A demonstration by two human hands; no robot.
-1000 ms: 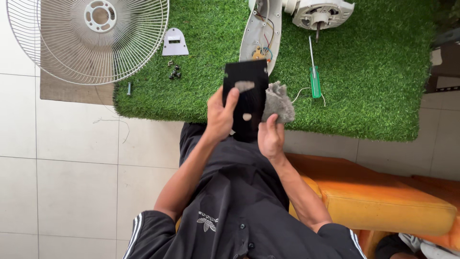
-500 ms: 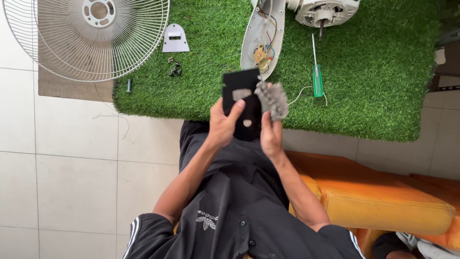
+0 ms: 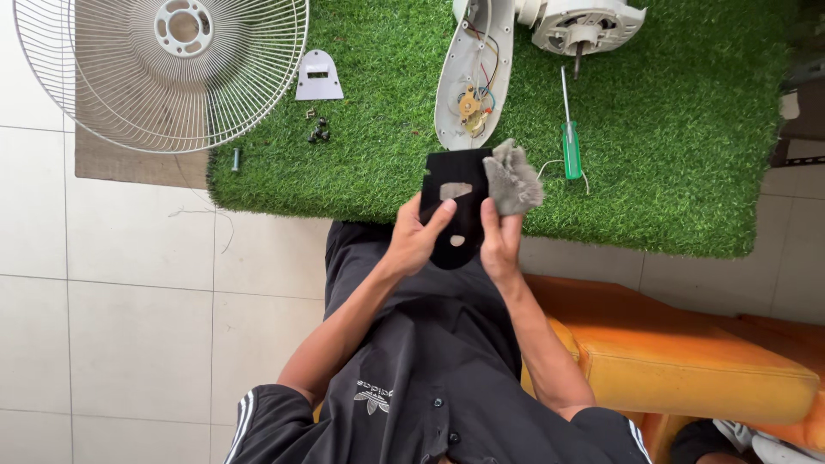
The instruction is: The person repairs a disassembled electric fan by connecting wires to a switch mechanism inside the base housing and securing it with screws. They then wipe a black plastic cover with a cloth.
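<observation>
Head view, looking down over my lap. My left hand (image 3: pixel 414 241) grips the black plastic cover plate (image 3: pixel 455 206) from its left edge, thumb laid across the front face just below the pale rectangular cut-out, fingers closed behind it. My right hand (image 3: pixel 501 245) holds the plate's right edge and, pinched at the fingertips, a wad of grey rag (image 3: pixel 513 179) pressed against the plate's upper right corner. Both grips are closed; neither hand is spread.

The plate is held in the air between my knees, above the near edge of the green artificial-turf mat (image 3: pixel 670 155). Its long axis runs away from me, rounded end toward my body, square end toward the mat. The rag lies up and to the right of the plate's centre, so the right hand is the nearer one to it; the left hand only steadies. Both forearms converge from the elbows, wrists bent inward.

On the mat, well apart from my hands: the open white fan housing (image 3: pixel 471 77) with exposed wires, the fan motor (image 3: pixel 580 24), a green-handled screwdriver (image 3: pixel 570 146), a small white bracket (image 3: pixel 319 77) and loose screws (image 3: pixel 320 131). The wire fan guard (image 3: pixel 163 73) rests at the left.
</observation>
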